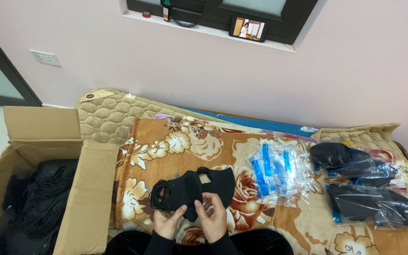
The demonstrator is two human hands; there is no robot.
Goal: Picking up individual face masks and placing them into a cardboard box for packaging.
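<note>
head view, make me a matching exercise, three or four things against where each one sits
Things:
1. stack of black fabric face masks
2. open brown cardboard box
3. pile of clear plastic bags with blue strips
4. black masks sealed in clear bags

Places:
A. far right of the blanket
B. left, beside the bed
C. held in both hands
D. blanket, just right of the hands

Pairs: 1-C, 2-B, 3-D, 4-A

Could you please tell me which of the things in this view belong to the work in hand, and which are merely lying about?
Belonging to the work:
- stack of black face masks, held by left hand and right hand
- cardboard box of loose black masks
- clear plastic bags
- bagged masks

Lying about:
- floral blanket
- quilted mat
- phone on the window sill
- wall socket
</note>
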